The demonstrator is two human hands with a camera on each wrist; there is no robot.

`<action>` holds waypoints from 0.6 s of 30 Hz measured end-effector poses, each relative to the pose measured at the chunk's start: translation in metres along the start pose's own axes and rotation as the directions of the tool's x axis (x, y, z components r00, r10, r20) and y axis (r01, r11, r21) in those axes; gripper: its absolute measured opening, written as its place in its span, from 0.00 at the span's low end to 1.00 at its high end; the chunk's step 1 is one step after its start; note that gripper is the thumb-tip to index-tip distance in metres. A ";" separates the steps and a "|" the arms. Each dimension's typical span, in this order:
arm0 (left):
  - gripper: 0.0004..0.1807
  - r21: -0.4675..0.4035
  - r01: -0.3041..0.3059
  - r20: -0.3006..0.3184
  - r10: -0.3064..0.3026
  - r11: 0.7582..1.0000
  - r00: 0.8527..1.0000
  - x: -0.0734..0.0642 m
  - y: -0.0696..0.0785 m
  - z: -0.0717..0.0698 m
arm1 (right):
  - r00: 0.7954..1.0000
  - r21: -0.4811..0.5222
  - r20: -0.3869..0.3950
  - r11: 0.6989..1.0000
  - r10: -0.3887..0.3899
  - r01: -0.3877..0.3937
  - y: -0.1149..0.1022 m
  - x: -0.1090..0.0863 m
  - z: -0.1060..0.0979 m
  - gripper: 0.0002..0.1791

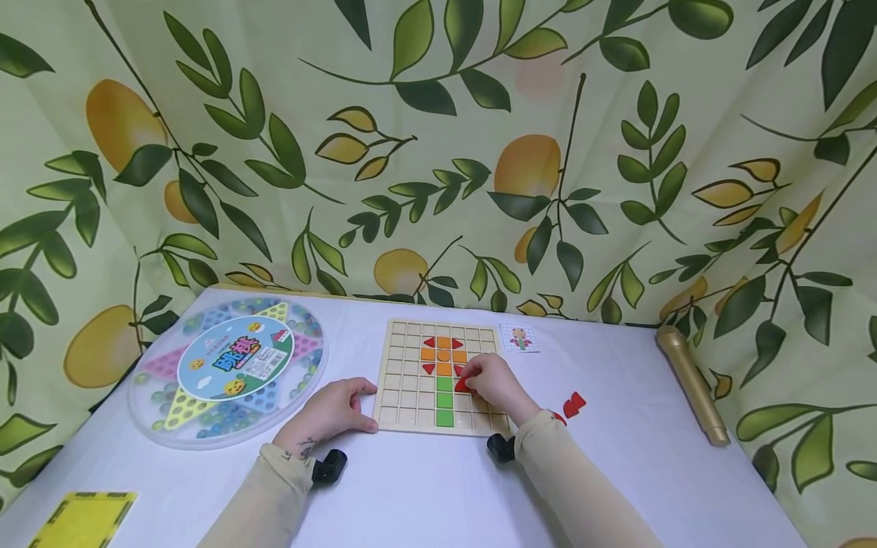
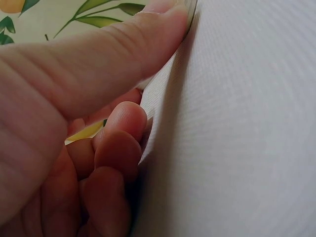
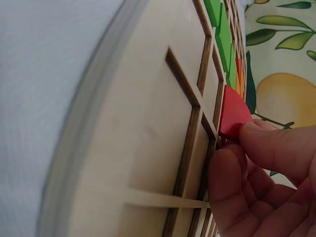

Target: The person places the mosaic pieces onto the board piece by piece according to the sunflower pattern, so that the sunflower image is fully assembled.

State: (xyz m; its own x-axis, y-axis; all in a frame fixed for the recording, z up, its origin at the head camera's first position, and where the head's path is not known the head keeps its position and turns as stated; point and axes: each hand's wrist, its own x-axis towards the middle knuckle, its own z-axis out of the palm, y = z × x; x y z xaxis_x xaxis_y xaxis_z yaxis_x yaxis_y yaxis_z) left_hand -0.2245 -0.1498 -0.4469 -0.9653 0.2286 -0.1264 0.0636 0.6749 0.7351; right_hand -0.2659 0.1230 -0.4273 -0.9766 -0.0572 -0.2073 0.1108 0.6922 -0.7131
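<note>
A wooden grid board (image 1: 404, 396) lies on the white table, bearing a column of green squares (image 1: 444, 400) topped by orange pieces (image 1: 444, 369) and several small red triangles (image 1: 429, 342). My right hand (image 1: 495, 382) pinches a red quarter-circle piece (image 3: 234, 113) between thumb and fingers, low over the grid just right of the green column. At the board's left edge rests my left hand (image 1: 333, 411), thumb and forefinger touching the rim near the front corner. Its other fingers (image 2: 118, 153) hang loosely curled beside the board.
Loose red pieces (image 1: 574, 403) lie right of my right wrist. A small pattern card (image 1: 520, 339) is by the board's back right corner. To the left sits a round clear case (image 1: 154, 426) of marbles; a yellow board (image 1: 85, 521) lies front left. A gold cylinder (image 1: 692, 388) lies far right.
</note>
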 end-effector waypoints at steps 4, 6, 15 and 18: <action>0.31 0.001 0.008 0.000 -0.008 1.000 1.000 0.000 0.000 -0.001 | 1.000 -0.037 0.001 0.999 0.004 -0.004 -0.001 0.001 0.000 0.06; 0.31 0.002 0.011 0.001 -0.011 1.000 1.000 0.000 0.000 -0.001 | 1.000 -0.056 -0.003 0.998 -0.006 0.005 -0.001 0.002 0.002 0.07; 0.31 0.005 0.015 0.004 -0.015 1.000 1.000 0.001 0.000 -0.001 | 0.996 -0.131 -0.027 0.988 -0.081 0.077 0.000 -0.002 0.002 0.07; 0.31 0.012 0.012 0.004 -0.013 1.000 1.000 0.001 0.000 0.000 | 0.994 -0.138 -0.059 0.987 -0.088 0.079 0.003 -0.006 -0.010 0.07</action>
State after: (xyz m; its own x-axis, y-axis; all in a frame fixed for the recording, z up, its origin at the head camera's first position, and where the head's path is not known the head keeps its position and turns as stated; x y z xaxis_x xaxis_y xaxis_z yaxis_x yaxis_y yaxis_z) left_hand -0.2259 -0.1498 -0.4471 -0.9649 0.2232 -0.1385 0.0546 0.6861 0.7255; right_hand -0.2616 0.1326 -0.4215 -0.9917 -0.0754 -0.1042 0.0068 0.7781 -0.6281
